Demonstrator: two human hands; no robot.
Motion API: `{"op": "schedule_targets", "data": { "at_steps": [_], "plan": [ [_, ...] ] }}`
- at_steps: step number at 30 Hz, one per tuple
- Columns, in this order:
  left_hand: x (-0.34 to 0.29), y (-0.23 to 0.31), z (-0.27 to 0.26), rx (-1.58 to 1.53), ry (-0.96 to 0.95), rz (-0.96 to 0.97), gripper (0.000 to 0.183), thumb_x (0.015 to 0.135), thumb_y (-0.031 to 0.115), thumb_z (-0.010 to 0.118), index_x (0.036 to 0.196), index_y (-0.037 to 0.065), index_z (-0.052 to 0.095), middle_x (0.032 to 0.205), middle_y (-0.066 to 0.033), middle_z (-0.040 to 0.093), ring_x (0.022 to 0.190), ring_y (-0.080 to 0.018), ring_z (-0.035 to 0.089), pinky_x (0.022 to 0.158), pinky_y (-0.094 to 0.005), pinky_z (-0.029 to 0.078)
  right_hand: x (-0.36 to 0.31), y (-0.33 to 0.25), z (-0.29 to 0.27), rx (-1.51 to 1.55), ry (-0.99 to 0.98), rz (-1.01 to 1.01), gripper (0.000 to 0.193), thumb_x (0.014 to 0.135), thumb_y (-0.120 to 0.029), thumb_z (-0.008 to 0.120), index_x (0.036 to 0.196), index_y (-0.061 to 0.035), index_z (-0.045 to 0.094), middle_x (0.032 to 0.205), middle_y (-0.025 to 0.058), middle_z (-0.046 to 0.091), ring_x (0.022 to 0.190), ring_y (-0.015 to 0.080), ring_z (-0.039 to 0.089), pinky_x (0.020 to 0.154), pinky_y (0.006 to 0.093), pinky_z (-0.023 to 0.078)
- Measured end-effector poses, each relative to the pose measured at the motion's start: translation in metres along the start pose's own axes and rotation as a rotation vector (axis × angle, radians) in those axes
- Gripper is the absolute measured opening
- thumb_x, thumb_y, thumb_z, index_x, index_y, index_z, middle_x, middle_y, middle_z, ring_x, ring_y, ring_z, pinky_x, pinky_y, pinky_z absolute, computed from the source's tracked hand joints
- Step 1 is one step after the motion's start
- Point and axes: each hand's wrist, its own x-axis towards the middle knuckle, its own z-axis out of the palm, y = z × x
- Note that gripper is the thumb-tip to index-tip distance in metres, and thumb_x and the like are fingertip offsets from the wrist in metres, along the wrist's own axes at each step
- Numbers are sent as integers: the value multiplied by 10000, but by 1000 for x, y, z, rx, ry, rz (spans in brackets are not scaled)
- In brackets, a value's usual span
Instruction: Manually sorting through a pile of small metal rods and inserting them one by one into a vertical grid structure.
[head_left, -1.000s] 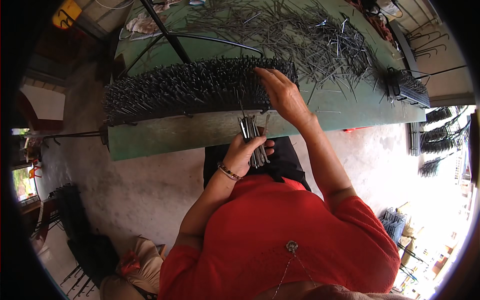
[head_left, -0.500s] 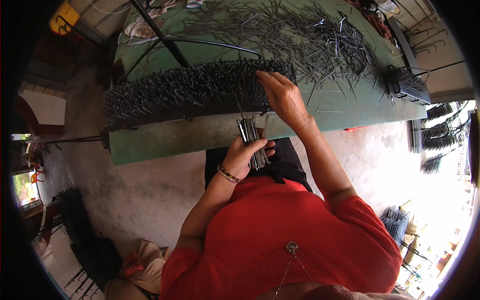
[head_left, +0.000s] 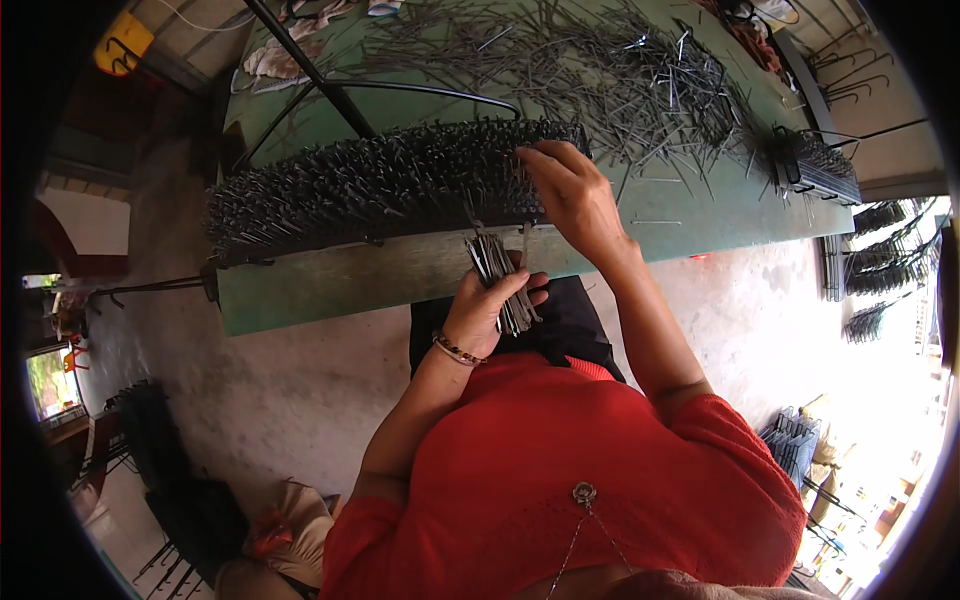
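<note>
My left hand is closed around a bundle of thin grey metal rods, just in front of the table's near edge. Their upper ends stick out past my thumb towards a long dark rack, densely filled with upright rods. Over the rack's right end is my right hand, its fingers and thumb drawn together at the rod tops. Whatever lies between those fingertips is too small to make out.
Loose rods lie heaped across the back of the green table. A smaller filled rack sits at the table's right end. A black metal bar slants above the long rack. Dark hooked parts hang at the far right.
My right hand has shifted very slightly right and down at the rack's right end. The left hand with its bundle stays nearly in place.
</note>
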Motion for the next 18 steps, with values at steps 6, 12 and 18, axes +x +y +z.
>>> {"op": "schedule_targets", "data": {
  "at_steps": [6,12,18],
  "plan": [
    [2,3,4,-20,-14,85,174,878,65,582,1036,18,527,946,-80,596,907,-240,643,765,-367,563,-28,-22,-11,470,-247,567,218,847,-170,671,971,9,662,835,67,649,718,119,595,601,253,476],
    [3,-1,6,4,-5,33,163,885,91,581,1029,25,543,953,-92,614,886,-217,647,740,-345,562,-32,-13,-11,712,-212,812,265,870,-236,654,915,25,668,728,39,642,622,70,557,534,219,433],
    [5,-7,-2,44,2,-1,180,879,132,607,1020,33,552,914,-72,618,810,-192,652,695,-321,558,-32,-6,-16,714,-255,741,264,865,-208,656,904,53,652,717,53,639,612,89,571,551,240,463]
  ]
}}
